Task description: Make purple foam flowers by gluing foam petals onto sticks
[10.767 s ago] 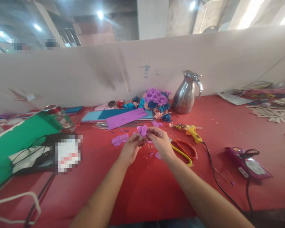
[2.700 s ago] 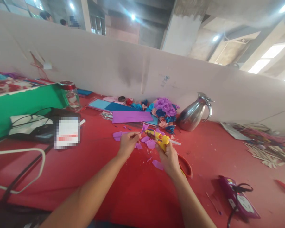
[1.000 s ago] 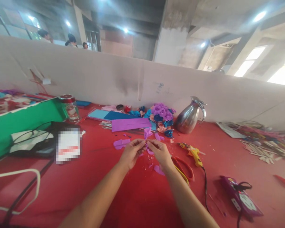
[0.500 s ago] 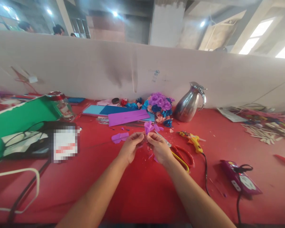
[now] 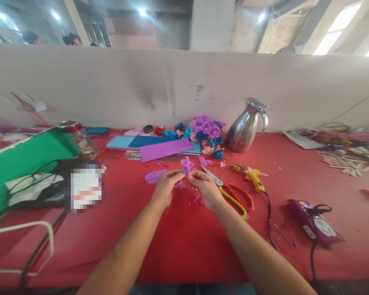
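Note:
Between my two hands a small purple paper flower (image 5: 187,164) stands upright, its petals above my fingertips. My left hand (image 5: 166,186) pinches its base from the left. From the right, the thumb and fingers of my right hand (image 5: 205,186) close on the same base. Scissors with one red and one yellow handle (image 5: 233,198) lie just right of my right hand. Beside my left hand rests a purple paper piece (image 5: 154,176), and a small purple petal (image 5: 205,161) lies beyond the right hand.
Behind are a purple paper strip (image 5: 166,149), a bunch of paper flowers (image 5: 206,130) and a steel jug (image 5: 244,127). A yellow glue gun (image 5: 253,178) and a purple power box (image 5: 315,223) are on the right. A glass jar (image 5: 80,139) and green board (image 5: 33,162) stand left.
Both hands have turned the purple flower more upright and shifted it slightly left. The scissors' blades now show more beside my right hand. The camera view has shifted a little.

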The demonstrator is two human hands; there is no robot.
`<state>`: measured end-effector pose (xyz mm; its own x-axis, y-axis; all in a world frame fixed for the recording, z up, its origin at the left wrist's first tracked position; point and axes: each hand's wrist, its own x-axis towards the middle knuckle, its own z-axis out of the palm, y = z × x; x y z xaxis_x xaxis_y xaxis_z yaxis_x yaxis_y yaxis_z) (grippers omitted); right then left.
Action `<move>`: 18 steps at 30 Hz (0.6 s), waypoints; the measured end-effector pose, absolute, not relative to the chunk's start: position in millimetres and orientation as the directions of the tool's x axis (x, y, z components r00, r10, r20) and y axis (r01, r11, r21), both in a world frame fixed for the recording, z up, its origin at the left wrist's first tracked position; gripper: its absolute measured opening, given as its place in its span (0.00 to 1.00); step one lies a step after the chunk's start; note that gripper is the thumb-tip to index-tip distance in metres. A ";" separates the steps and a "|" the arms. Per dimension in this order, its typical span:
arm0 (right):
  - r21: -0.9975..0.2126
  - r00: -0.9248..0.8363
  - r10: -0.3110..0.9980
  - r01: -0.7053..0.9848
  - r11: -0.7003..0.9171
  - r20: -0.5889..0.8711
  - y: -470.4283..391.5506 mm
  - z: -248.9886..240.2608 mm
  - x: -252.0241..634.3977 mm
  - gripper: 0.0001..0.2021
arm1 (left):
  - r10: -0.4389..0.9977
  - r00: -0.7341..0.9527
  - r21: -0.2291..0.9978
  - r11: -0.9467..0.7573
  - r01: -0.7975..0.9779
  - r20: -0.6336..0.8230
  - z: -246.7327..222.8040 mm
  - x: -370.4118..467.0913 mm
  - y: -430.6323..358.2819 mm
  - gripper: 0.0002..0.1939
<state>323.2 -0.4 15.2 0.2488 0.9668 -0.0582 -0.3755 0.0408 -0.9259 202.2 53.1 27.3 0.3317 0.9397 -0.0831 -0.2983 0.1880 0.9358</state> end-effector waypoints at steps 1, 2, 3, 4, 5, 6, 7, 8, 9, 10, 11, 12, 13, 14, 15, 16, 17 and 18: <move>-0.933 0.258 0.965 -0.358 0.046 -0.052 -0.8 15.3 323.3 0.14 | 0.942 0.327 0.939 0.180 -0.294 -0.079 27.1 202.0 53.3 0.06; -0.938 0.263 0.964 -0.343 0.051 -0.044 -1.0 15.4 323.4 0.14 | 0.943 0.325 0.941 0.173 -0.290 -0.073 26.8 201.8 53.4 0.06; -0.941 0.265 0.964 -0.334 0.057 -0.036 -1.2 15.4 323.6 0.14 | 0.943 0.326 0.943 0.167 -0.287 -0.068 26.5 201.6 53.6 0.06; -0.943 0.264 0.964 -0.326 0.062 -0.027 -1.4 15.3 323.7 0.14 | 0.943 0.327 0.944 0.163 -0.286 -0.063 26.2 201.5 53.6 0.06; -0.945 0.262 0.965 -0.319 0.068 -0.019 -1.4 15.2 323.9 0.14 | 0.943 0.328 0.946 0.159 -0.284 -0.060 26.0 201.5 53.6 0.06; -0.948 0.260 0.965 -0.310 0.071 -0.013 -1.5 15.2 324.0 0.13 | 0.943 0.329 0.946 0.154 -0.284 -0.055 25.8 201.5 53.7 0.06; -0.950 0.261 0.965 -0.302 0.072 -0.010 -1.6 15.3 324.1 0.13 | 0.943 0.330 0.947 0.149 -0.286 -0.049 25.5 201.5 53.7 0.06; -0.953 0.262 0.965 -0.296 0.071 -0.009 -1.7 15.6 324.0 0.13 | 0.943 0.330 0.947 0.145 -0.288 -0.044 25.3 201.5 53.7 0.06; -0.954 0.264 0.964 -0.291 0.070 -0.009 -2.0 16.1 323.9 0.13 | 0.943 0.329 0.947 0.141 -0.290 -0.040 25.1 201.5 53.7 0.06; -0.955 0.266 0.964 -0.287 0.070 -0.010 -2.2 17.0 323.6 0.13 | 0.944 0.328 0.946 0.139 -0.292 -0.038 24.9 201.6 53.8 0.06; -0.956 0.267 0.964 -0.284 0.070 -0.009 -2.5 18.0 323.2 0.12 | 0.945 0.326 0.946 0.138 -0.293 -0.037 24.7 201.7 53.9 0.06; -0.957 0.268 0.963 -0.280 0.071 -0.007 -2.9 19.2 322.8 0.12 | 0.945 0.325 0.946 0.138 -0.292 -0.038 24.5 201.8 54.0 0.06; -0.958 0.270 0.963 -0.275 0.074 -0.003 -3.1 20.5 322.4 0.12 | 0.946 0.322 0.947 0.137 -0.289 -0.038 24.5 201.9 54.1 0.06; -0.959 0.274 0.962 -0.271 0.079 0.002 -3.4 21.6 322.0 0.12 | 0.947 0.319 0.949 0.133 -0.285 -0.037 24.4 202.0 54.2 0.06; -0.960 0.278 0.961 -0.267 0.082 0.005 -3.5 22.6 321.6 0.12 | 0.949 0.315 0.952 0.127 -0.280 -0.033 24.4 202.1 54.2 0.06; -0.961 0.280 0.960 -0.262 0.084 0.008 -3.5 23.2 321.4 0.13 | 0.950 0.312 0.954 0.120 -0.275 -0.030 24.5 202.2 54.3 0.06; -0.963 0.283 0.959 -0.256 0.087 0.011 -3.4 23.6 321.2 0.13 | 0.951 0.309 0.957 0.115 -0.267 -0.028 24.5 202.3 54.3 0.06; -0.965 0.286 0.958 -0.248 0.089 0.015 -3.2 23.6 321.0 0.13 | 0.951 0.307 0.959 0.110 -0.260 -0.026 24.6 202.3 54.4 0.06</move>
